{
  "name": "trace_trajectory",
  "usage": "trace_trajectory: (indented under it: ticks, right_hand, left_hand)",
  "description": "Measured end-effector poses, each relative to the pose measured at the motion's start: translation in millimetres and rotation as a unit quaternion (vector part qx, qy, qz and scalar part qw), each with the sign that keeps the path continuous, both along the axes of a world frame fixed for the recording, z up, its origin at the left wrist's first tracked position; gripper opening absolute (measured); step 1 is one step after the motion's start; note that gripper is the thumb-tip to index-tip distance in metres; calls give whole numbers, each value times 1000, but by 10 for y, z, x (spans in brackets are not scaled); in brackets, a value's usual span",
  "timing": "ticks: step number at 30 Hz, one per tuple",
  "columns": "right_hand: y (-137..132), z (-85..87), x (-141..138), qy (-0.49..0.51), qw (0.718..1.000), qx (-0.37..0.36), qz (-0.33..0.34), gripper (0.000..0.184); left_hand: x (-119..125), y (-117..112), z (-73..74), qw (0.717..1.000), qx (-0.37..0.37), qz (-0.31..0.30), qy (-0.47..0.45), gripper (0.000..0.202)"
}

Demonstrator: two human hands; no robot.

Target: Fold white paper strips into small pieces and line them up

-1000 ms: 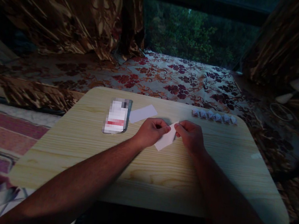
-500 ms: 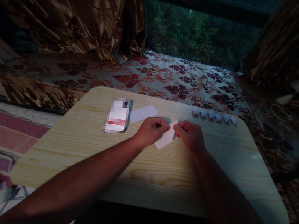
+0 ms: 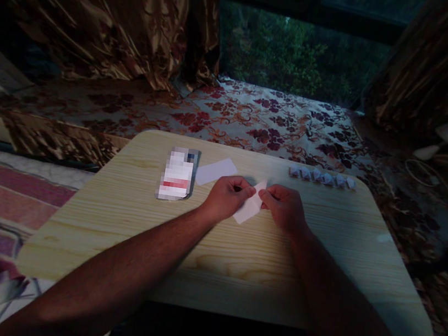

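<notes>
Sheet (image 3: pixel 246 211) in my L grip (image 3: pixel 228 195) & R grip (image 3: pixel 287 206): paper, matt, smooth.
Loose slip (image 3: pixel 217 171): paper, matt, smooth.
Small folded pcs. (image 3: pixel 322 177): paper by the look, matt, creased.
Bench (image 3: pixel 235 264): wood-grain top, smooth, low sheen.
Curtain (image 3: pixel 136 22): cloth, v. glossy, satin-type.
Ledge cover (image 3: pixel 252 116): cloth, approx. smooth, sl. sheen.
Striped cover (image 3: pixel 3 195): cloth, matt.
Pixelated item (image 3: pixel 177 175): finish can't be told.

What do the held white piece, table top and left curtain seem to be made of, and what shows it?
Held piece: most likely matte paper; it looks thin, flat and straight-edged.
Table top: wood or wood-look laminate, seemingly smooth; wavy grain lines show.
Left curtain: fabric, perhaps satin; shiny highlights run along its folds.
</notes>
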State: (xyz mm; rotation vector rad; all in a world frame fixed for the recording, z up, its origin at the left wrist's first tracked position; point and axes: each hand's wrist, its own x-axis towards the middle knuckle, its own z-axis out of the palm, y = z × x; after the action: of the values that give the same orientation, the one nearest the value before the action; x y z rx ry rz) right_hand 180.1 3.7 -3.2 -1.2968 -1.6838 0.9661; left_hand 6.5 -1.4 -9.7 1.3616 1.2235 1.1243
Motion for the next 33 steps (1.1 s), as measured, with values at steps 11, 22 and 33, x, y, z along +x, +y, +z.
trace_trajectory:
  ticks: [11, 22, 33]
  right_hand:
    - [-11, 16, -9, -19, 1000, 5, 13, 26]
    - [-11, 24, -6, -32, 999, -16, 36, 22]
    - [-11, -8, 2, -30, 999, -26, 36, 21]
  left_hand:
    - [-26, 38, -19, 1000, -1, 27, -3, 26]
    - [-30, 42, -7, 999, -1, 45, -16, 26]
    - [-36, 59, -14, 998, 1, 62, -31, 25]
